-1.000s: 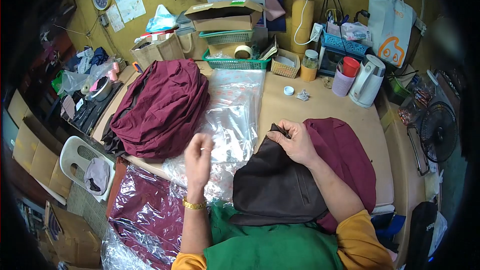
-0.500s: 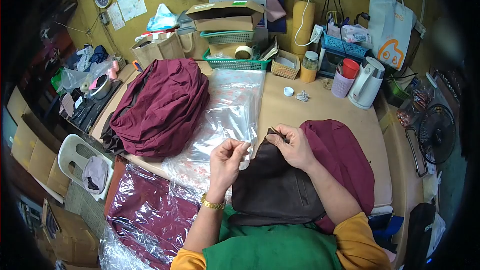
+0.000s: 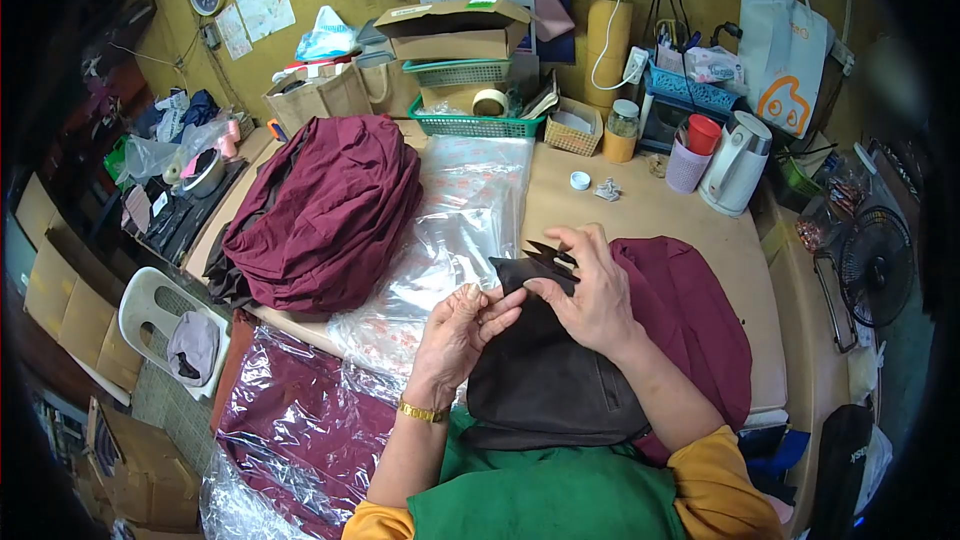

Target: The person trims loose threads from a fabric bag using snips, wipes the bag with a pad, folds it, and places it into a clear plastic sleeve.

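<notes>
dark cloth corner shifted leftward, pointed black snips in right grip

Even indoor light; glare on clear plastic; fisheye curve, black edges; right margin seemingly blurred

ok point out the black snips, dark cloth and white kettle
Black snips [image 3: 551, 253], head view, on the blades
Dark cloth [image 3: 545, 372], head view, on its flat middle
White kettle [image 3: 731, 178], head view, on its body

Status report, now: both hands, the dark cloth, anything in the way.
Right hand holding black snips, blades apart. Left hand at the corner of the dark cloth. Clear plastic lies beyond left hand; no obstruction seen.
</notes>
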A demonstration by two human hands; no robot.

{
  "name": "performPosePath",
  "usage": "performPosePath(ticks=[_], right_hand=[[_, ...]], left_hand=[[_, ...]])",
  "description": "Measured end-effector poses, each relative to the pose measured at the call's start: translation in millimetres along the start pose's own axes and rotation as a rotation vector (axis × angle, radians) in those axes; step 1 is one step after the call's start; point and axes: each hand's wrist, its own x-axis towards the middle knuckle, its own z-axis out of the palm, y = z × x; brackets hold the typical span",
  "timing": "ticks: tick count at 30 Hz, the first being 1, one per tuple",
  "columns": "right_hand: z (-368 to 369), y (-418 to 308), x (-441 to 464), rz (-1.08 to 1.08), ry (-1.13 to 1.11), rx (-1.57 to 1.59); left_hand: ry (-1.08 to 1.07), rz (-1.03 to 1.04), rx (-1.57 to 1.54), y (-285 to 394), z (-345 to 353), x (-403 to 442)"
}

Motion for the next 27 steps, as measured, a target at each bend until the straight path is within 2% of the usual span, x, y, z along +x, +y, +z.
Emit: performPosePath(ticks=[1, 2, 4, 5, 15, 17, 18, 19, 20, 21, 22, 24, 26, 27], right_hand=[[-3.7, -1.5, -0.9, -0.116, 0.007, -0.073], [-8.3, -6.2, -2.2, -0.116, 0.004, -0.074], [-15.8, -15.0, -5.3, -0.309, -0.103, -0.276], [-13.1, -16.2, -5.9, -0.375, -0.064, -0.277], [-0.7, -7.9, -7.7, -0.474, -0.062, -0.292], [-0.2, -7.9, -3.2, -0.232, -0.04, 0.013], [-1.5, -3.5, 1.0, -0.231, -0.041, 0.013], [-3.8, 7.0, 6.2, 0.028, -0.278, 0.142], [-4.3, 19.7, 7.3, 0.291, -0.511, 0.27], [9.1, 45.9, -1.8, 0.256, -0.511, 0.404], [16.3, 56.8, -2.2, 0.253, -0.513, 0.404], [23.8, 68.6, -0.6, 0.439, -0.299, 0.511], [11.8, 88.0, 37.1, 0.358, -0.08, 0.292], [10.5, 93.5, 52.5, 0.276, -0.003, 0.232]], left_hand=[[0.001, 0.001, -0.001, -0.4, -0.2, 0.3], [-0.003, 0.015, 0.0, -1.0, 0.0, 0.5], [-0.004, 0.028, 0.001, -2.4, 0.3, 0.4], [0.003, 0.031, 0.007, -2.9, 0.5, 0.5], [0.002, 0.04, 0.022, -2.0, 8.6, -2.7], [0.003, 0.049, 0.017, -0.1, 11.1, -4.1], [0.003, 0.058, 0.013, 0.8, 12.0, -4.6], [0.003, 0.059, 0.012, 2.0, 13.2, -3.7], [0.077, 0.088, 0.302, 3.3, 14.8, -2.2], [0.149, 0.116, 0.594, 3.6, 16.1, -1.4], [0.21, 0.401, 1.048, -8.7, 10.7, 3.0], [0.224, 0.743, 1.425, -28.3, -13.4, 15.6], [0.11, 0.129, 1.343, -30.2, -25.0, 3.6], [0.174, 0.216, 1.151, -49.0, -36.4, 5.8]])
